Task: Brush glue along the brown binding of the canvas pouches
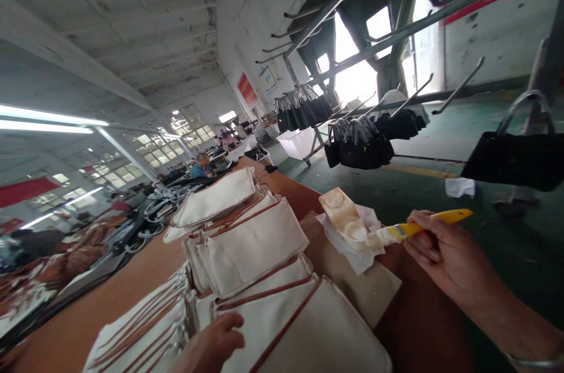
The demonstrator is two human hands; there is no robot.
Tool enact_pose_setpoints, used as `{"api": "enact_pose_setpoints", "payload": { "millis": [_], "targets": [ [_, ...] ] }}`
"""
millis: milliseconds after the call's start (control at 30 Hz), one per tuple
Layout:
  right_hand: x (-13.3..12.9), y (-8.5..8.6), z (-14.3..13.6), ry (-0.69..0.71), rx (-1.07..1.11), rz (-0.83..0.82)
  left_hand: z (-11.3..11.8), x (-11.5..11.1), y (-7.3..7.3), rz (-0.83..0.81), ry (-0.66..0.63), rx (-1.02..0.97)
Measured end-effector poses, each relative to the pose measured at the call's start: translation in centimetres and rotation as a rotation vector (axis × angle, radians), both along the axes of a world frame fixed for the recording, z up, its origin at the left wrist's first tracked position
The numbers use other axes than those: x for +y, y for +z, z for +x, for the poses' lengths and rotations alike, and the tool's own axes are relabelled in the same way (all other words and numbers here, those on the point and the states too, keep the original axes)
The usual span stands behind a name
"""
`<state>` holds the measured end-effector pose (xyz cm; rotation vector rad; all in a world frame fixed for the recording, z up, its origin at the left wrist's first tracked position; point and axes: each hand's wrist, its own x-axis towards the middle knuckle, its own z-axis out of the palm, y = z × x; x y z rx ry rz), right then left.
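A yellow-handled paintbrush (453, 216) is gripped in my right hand (434, 247). Its pale bristles touch or hover just over the near end of a small open container (337, 208) smeared with a whitish paste. Under the container lies crumpled white paper (361, 262), itself on a tan sheet (374, 291). My left hand (215, 340) holds nothing, its fingers loosely bent and apart, above or lightly on a stack of cream bag pieces (326, 326) with brown edging. More stacked cream pieces (259, 244) lie just beyond.
The brown tabletop (145, 267) carries grey cords and dark material along its left side. To the right stands a metal rack (396, 38) with prongs and hanging black bags (361, 147). A white bin (297, 144) stands behind. Another person (203, 166) sits farther back.
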<state>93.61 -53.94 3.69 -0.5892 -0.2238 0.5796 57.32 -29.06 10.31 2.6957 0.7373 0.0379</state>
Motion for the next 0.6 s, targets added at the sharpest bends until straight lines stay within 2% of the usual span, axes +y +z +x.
{"api": "enact_pose_setpoints", "payload": {
  "millis": [67, 133, 267, 333, 400, 500, 600],
  "targets": [
    [0.8, -1.0, -0.8, 0.028, 0.0, -0.011, -0.6, 1.5, -2.9, 0.12, 0.048, 0.033],
    [1.8, -2.0, -1.6, 0.048, -0.011, -0.051, 0.6, 1.4, -5.5, 0.112, 0.062, 0.063],
    [3.5, -3.7, -3.3, 0.049, -0.043, -0.163, 6.8, -2.5, -9.6, 0.056, 0.165, 0.116],
    [4.1, -4.3, -4.0, 0.065, -0.059, -0.207, 10.0, -4.4, -11.1, 0.115, 0.255, 0.127],
    [4.5, -4.8, -4.5, 0.087, -0.075, -0.248, 12.2, -5.6, -12.3, 0.159, 0.32, 0.15],
    [4.9, -5.5, -4.8, 0.107, -0.087, -0.3, 13.7, -6.1, -13.7, 0.154, 0.336, 0.184],
    [5.1, -6.2, -4.6, 0.086, -0.09, -0.334, 14.1, -6.3, -14.4, 0.153, 0.311, 0.196]
  ]
}}
